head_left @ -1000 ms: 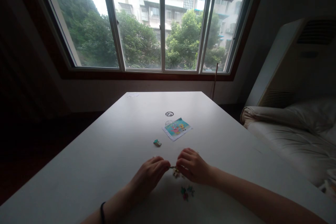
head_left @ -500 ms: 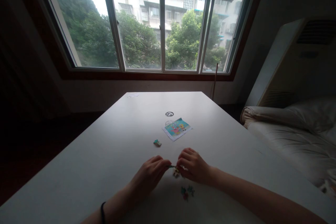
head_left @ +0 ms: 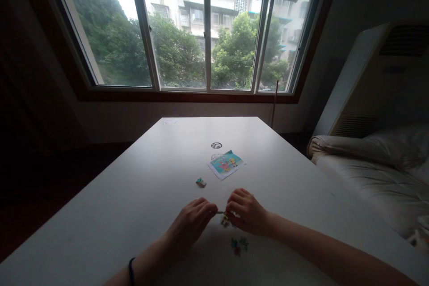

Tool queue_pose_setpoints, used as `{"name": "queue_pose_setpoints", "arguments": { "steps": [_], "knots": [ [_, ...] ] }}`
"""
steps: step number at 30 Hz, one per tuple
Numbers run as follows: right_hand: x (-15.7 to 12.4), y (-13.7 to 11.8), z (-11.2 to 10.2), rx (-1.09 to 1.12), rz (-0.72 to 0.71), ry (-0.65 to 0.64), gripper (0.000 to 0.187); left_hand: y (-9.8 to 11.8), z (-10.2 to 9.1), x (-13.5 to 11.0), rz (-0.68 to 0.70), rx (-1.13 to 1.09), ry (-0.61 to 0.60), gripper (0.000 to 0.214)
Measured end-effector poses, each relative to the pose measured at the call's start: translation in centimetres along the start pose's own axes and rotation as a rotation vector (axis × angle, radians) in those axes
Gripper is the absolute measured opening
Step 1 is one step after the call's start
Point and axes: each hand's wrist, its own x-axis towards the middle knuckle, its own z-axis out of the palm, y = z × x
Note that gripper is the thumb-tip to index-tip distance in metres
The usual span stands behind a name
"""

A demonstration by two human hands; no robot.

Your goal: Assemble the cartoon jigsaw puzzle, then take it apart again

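Observation:
My left hand [head_left: 191,223] and my right hand [head_left: 246,212] meet over the white table [head_left: 134,196], fingers curled in a pinch. Between their fingertips sits a small puzzle piece [head_left: 224,220], held from both sides. A few loose coloured pieces [head_left: 238,245] lie just in front of my right wrist. Another small piece [head_left: 200,182] rests further out on the table. A colourful picture card [head_left: 225,164] lies beyond it, with a small round item [head_left: 216,145] behind.
A wide window [head_left: 204,31] fills the far wall, with trees and a building outside. A white cushioned sofa [head_left: 375,174] and a standing air conditioner [head_left: 378,76] are at the right. The floor at the left is dark.
Both hands stay nearly still; the fingertips only shift slightly around the small piece between them.

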Motion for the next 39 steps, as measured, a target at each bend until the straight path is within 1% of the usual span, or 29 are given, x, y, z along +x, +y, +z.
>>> {"name": "queue_pose_setpoints", "arguments": {
  "steps": [3, 5, 9, 12, 15, 24, 28, 34, 39],
  "knots": [
    [-0.02, 0.08, 0.23, -0.059, -0.019, 0.006, 0.008, 0.02, 0.09, -0.08, 0.014, 0.041, -0.003, 0.013],
    [-0.01, 0.05, 0.27, -0.111, -0.056, 0.005, 0.009, 0.1, 0.09, -0.1, 0.032, 0.07, -0.01, 0.012],
    [0.1, -0.26, -0.06, -0.215, -0.141, 0.02, 0.013, 0.16, 0.08, -0.09, 0.069, 0.118, -0.014, 0.013],
    [0.2, -0.43, -0.32, -0.232, -0.172, 0.041, 0.013, 0.08, 0.15, -0.13, 0.078, 0.128, -0.009, 0.013],
    [0.2, -0.33, -0.28, -0.207, -0.157, 0.049, 0.013, 0.09, 0.19, -0.15, 0.069, 0.118, -0.017, 0.014],
    [0.14, -0.18, -0.25, -0.141, -0.04, 0.045, 0.009, 0.27, -0.29, -0.14, 0.083, 0.037, -0.016, 0.017],
    [0.15, -0.16, -0.17, -0.13, -0.042, 0.052, 0.006, 0.0, -0.23, -0.3, 0.105, 0.03, -0.045, 0.019],
    [0.17, -0.23, -0.26, -0.106, -0.037, 0.032, 0.011, -0.07, 0.03, -0.14, 0.06, 0.089, 0.037, 0.015],
    [0.3, -0.3, -0.27, -0.096, -0.056, 0.029, 0.013, 0.06, 0.14, -0.07, 0.05, 0.127, 0.019, 0.014]
  ]
}}
